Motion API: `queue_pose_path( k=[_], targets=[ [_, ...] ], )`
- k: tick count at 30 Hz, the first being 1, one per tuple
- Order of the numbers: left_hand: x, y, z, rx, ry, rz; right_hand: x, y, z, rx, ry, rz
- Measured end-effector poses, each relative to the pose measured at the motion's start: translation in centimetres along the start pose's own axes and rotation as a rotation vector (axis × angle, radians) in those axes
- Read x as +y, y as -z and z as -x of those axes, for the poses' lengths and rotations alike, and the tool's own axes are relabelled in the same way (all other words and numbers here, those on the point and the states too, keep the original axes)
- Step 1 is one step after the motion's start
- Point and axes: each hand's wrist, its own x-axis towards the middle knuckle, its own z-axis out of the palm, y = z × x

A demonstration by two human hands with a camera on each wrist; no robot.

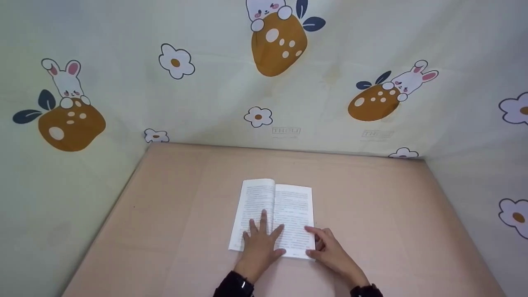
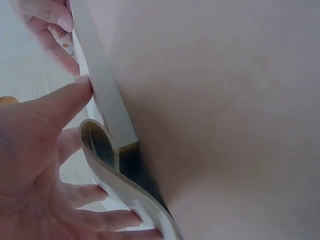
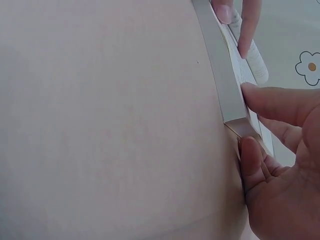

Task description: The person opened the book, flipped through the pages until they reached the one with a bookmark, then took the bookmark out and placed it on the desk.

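An open book (image 1: 293, 206) with printed white pages lies on the table, its left pages bowed up near the spine. My left hand (image 1: 260, 247) rests across the left page and the middle fold, fingers spread and straight, the thumb over the right page's lower part. In the left wrist view the cover and pages (image 2: 132, 187) curve away below the fingers. My right hand (image 1: 332, 251) holds the book's right edge, with thumb and index fingertip on the page margin. Its other fingers (image 3: 251, 157) are curled against the side of the page block, low by the table.
The table (image 1: 198, 198) has a plain pinkish-beige cover. Behind it and along both sides hangs a pale curtain (image 1: 214, 99) printed with rabbits, orange fruit and flowers. Dark cuffs (image 1: 235, 284) show at both wrists.
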Motion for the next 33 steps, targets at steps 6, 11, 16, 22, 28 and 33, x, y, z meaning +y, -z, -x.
queue_pose_path(
  k=[6, 11, 16, 22, 28, 33],
  targets=[
    [0.27, 0.22, -0.16, -0.032, 0.012, -0.041, -0.01, -0.23, -0.2, 0.009, -0.041, 0.036],
    [0.3, 0.22, -0.27, -0.033, 0.013, -0.082, -0.14, 0.0, -0.05, -0.002, 0.01, 0.045],
    [0.4, 0.32, -0.31, -0.035, 0.017, -0.099, -0.09, 0.14, 0.11, -0.016, 0.048, 0.015],
    [0.44, 0.29, -0.38, -0.042, 0.025, -0.105, -0.16, -0.16, -0.1, 0.0, -0.001, -0.005],
    [0.33, 0.11, -0.4, -0.042, 0.027, -0.124, -0.36, -0.44, -0.18, 0.027, -0.015, 0.003],
    [0.26, 0.06, -0.42, -0.045, 0.022, -0.122, -0.22, -0.52, -0.18, 0.042, -0.007, -0.003]
  ],
)
